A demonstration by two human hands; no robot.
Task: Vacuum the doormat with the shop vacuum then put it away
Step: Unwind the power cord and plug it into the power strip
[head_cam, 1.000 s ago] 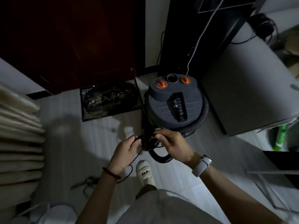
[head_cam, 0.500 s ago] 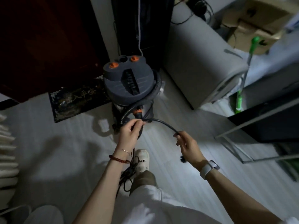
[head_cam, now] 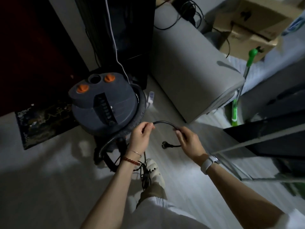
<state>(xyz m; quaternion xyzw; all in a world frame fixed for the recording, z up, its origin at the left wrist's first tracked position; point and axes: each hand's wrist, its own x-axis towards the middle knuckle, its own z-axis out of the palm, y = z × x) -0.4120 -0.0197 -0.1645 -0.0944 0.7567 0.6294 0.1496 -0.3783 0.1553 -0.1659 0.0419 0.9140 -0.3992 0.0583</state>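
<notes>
The grey shop vacuum (head_cam: pixel 105 106) with two orange knobs stands on the floor in front of me, its ribbed hose (head_cam: pixel 140 106) wrapped round its body. The dark doormat (head_cam: pixel 44 121) lies to its left by the dark door. My left hand (head_cam: pixel 140 136) pinches the black power cord (head_cam: pixel 163 123) just right of the vacuum. My right hand (head_cam: pixel 189 141) grips the same cord further along, and the plug (head_cam: pixel 165 143) dangles below it. More cord hangs bundled from my left hand down by my foot (head_cam: pixel 153 169).
A grey appliance (head_cam: pixel 194 71) stands right of the vacuum, with a green-handled mop (head_cam: pixel 237 100) leaning beside it. Cardboard boxes (head_cam: pixel 250 25) sit at the back right. A dark cabinet and metal frame (head_cam: pixel 264 138) fill the right side. A white cable (head_cam: pixel 113 38) hangs behind the vacuum.
My hands have drawn apart along the cord, which arches between them. The plug end has come free and dangles under my right hand. The view swung right.
</notes>
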